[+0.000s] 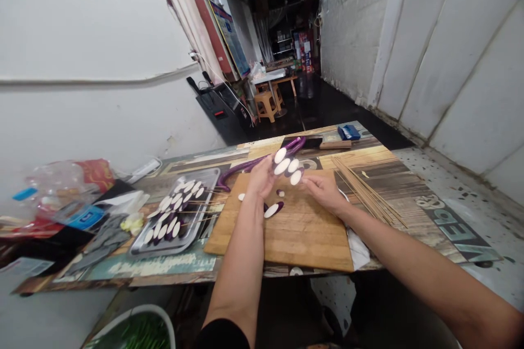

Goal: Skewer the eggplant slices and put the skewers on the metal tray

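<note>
Above the wooden cutting board (295, 240), several white eggplant slices (282, 166) with purple skin hang in a cluster between my hands. My left hand (261, 177) is closed on the upper left side of the cluster. My right hand (321, 190) is closed in a pinch at its lower right end; the stick between those fingers is too thin to make out. A loose eggplant slice (271, 210) and a small purple end piece (280, 193) lie on the board. Left of the board, a metal tray (164, 250) holds several skewers of eggplant slices.
A whole long eggplant (241, 166) lies behind the board, near a knife (335, 145) and a blue box (349, 132). Bamboo skewers (368, 196) lie to the right. Plastic bottles (53, 191) and bags crowd the table's left end. A tub of greens (143, 332) stands below.
</note>
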Demonstrator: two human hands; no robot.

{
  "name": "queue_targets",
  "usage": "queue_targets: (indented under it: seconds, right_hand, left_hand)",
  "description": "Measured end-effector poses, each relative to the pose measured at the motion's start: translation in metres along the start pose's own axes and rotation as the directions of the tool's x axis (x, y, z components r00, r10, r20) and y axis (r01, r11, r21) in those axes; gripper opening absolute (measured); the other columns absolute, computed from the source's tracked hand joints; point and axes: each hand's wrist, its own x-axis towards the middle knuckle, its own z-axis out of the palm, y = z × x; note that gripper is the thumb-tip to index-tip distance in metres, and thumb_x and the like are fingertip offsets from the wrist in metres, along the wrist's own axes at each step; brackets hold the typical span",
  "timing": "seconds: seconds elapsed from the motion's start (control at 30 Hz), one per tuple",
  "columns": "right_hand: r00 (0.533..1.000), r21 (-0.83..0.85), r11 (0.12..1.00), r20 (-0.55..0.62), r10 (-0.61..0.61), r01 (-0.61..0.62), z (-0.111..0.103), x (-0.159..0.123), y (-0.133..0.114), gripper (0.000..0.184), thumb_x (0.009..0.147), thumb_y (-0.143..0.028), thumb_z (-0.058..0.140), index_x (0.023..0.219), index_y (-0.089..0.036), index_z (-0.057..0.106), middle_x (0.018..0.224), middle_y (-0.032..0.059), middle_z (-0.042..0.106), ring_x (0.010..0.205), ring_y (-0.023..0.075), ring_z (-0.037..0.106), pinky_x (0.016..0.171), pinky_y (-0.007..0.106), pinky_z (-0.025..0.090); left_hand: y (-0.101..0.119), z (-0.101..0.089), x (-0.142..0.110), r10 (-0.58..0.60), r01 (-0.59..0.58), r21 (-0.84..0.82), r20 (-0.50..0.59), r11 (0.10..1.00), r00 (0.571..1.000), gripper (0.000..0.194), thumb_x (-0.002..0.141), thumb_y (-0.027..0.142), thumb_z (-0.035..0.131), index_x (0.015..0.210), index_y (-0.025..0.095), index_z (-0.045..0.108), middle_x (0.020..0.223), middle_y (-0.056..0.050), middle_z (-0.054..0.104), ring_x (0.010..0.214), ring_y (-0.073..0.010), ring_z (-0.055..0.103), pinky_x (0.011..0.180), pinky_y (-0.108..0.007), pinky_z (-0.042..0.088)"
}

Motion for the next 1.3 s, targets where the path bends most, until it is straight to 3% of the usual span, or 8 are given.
queue_targets:
  seconds: [0.5, 0.6, 0.73, 0.83, 0.93, 1.03, 1.17, 1.3]
  right_hand:
    - [0.996, 0.075, 0.997, 0.082, 0.019, -0.025, 0.000, -0.001, -0.006, 0.031, 0.085, -0.037, 0.047, 0.087, -0.015, 0.069, 0.086, 0.0048, 0.066, 0.082, 0.0208, 0.059, 0.075, 0.029, 0.044]
    - [0.999, 0.098, 0.995, 0.016, 0.034, -0.035, 0.000, -0.001, -0.007, 0.034, 0.084, -0.040, 0.047, 0.087, -0.014, 0.068, 0.077, 0.0036, 0.063, 0.075, 0.0191, 0.058, 0.068, 0.027, 0.044]
    - [0.977, 0.217, 0.966, -0.124, 0.172, -0.142, 0.001, 0.000, -0.004, 0.040, 0.081, -0.048, 0.047, 0.091, -0.013, 0.065, 0.051, -0.0037, 0.042, 0.046, 0.0120, 0.040, 0.044, 0.022, 0.031]
    - [0.957, 0.293, 0.933, -0.135, 0.256, -0.209, 0.001, -0.001, -0.004, 0.041, 0.078, -0.049, 0.049, 0.090, -0.013, 0.062, 0.047, -0.0063, 0.035, 0.039, 0.0092, 0.028, 0.039, 0.022, 0.021]
    - [0.953, 0.307, 0.922, -0.117, 0.281, -0.234, 0.000, -0.001, -0.007, 0.041, 0.078, -0.050, 0.050, 0.090, -0.012, 0.061, 0.047, -0.0063, 0.035, 0.038, 0.0082, 0.026, 0.038, 0.022, 0.018]
    - [0.954, 0.310, 0.922, -0.113, 0.279, -0.233, 0.000, -0.001, -0.007, 0.041, 0.077, -0.050, 0.050, 0.089, -0.012, 0.061, 0.047, -0.0065, 0.034, 0.038, 0.0078, 0.025, 0.038, 0.021, 0.017]
    - [0.957, 0.312, 0.927, -0.128, 0.260, -0.210, 0.001, 0.000, -0.005, 0.041, 0.075, -0.050, 0.052, 0.089, -0.012, 0.062, 0.048, -0.0058, 0.035, 0.039, 0.0082, 0.027, 0.038, 0.021, 0.018]
    - [0.948, 0.332, 0.916, -0.140, 0.284, -0.225, 0.001, 0.001, -0.004, 0.038, 0.074, -0.047, 0.055, 0.086, -0.012, 0.062, 0.047, -0.0055, 0.037, 0.038, 0.0076, 0.027, 0.037, 0.021, 0.017]
  left_hand:
    - [-0.003, -0.005, 0.006, -0.032, 0.034, 0.047, -0.054, 0.998, 0.998, 0.011, 0.078, 0.022, 0.064, 0.082, 0.012, 0.066, 0.072, -0.005, 0.069, 0.069, -0.0143, 0.064, 0.072, -0.026, 0.049]
    - [0.001, -0.016, 0.009, 0.051, -0.009, 0.190, -0.221, 0.982, 0.974, 0.014, 0.077, 0.026, 0.064, 0.084, 0.014, 0.065, 0.079, -0.007, 0.069, 0.078, -0.0164, 0.066, 0.075, -0.028, 0.049]
    - [0.010, -0.041, 0.012, 0.434, -0.058, 0.691, -0.384, 0.720, 0.815, 0.010, 0.062, 0.017, 0.073, 0.068, 0.020, 0.066, 0.086, -0.008, 0.069, 0.112, -0.0267, 0.054, 0.093, -0.036, 0.039]
    - [0.013, -0.047, 0.010, 0.421, 0.111, 0.847, -0.367, 0.520, 0.829, 0.019, 0.049, 0.017, 0.080, 0.051, 0.021, 0.061, 0.080, -0.012, 0.068, 0.124, -0.0360, 0.040, 0.099, -0.045, 0.028]
    - [0.013, -0.041, 0.004, 0.247, 0.189, 0.917, -0.285, 0.350, 0.926, 0.024, 0.049, 0.024, 0.081, 0.043, 0.021, 0.058, 0.063, -0.010, 0.064, 0.113, -0.0380, 0.049, 0.096, -0.046, 0.028]
    - [0.012, -0.033, -0.001, 0.163, 0.153, 0.970, -0.185, 0.189, 0.969, 0.021, 0.048, 0.029, 0.081, 0.046, 0.021, 0.061, 0.058, -0.007, 0.062, 0.094, -0.0350, 0.058, 0.091, -0.044, 0.031]
    - [0.017, -0.033, -0.004, 0.172, -0.007, 0.980, -0.028, 0.200, 0.985, 0.013, 0.055, 0.023, 0.078, 0.066, 0.024, 0.072, 0.074, -0.005, 0.067, 0.082, -0.0263, 0.060, 0.083, -0.034, 0.037]
    - [0.020, -0.032, -0.008, -0.030, -0.229, 0.949, 0.241, 0.217, 0.970, 0.022, 0.046, 0.016, 0.081, 0.064, 0.025, 0.073, 0.081, -0.004, 0.068, 0.088, -0.0248, 0.058, 0.084, -0.028, 0.037]
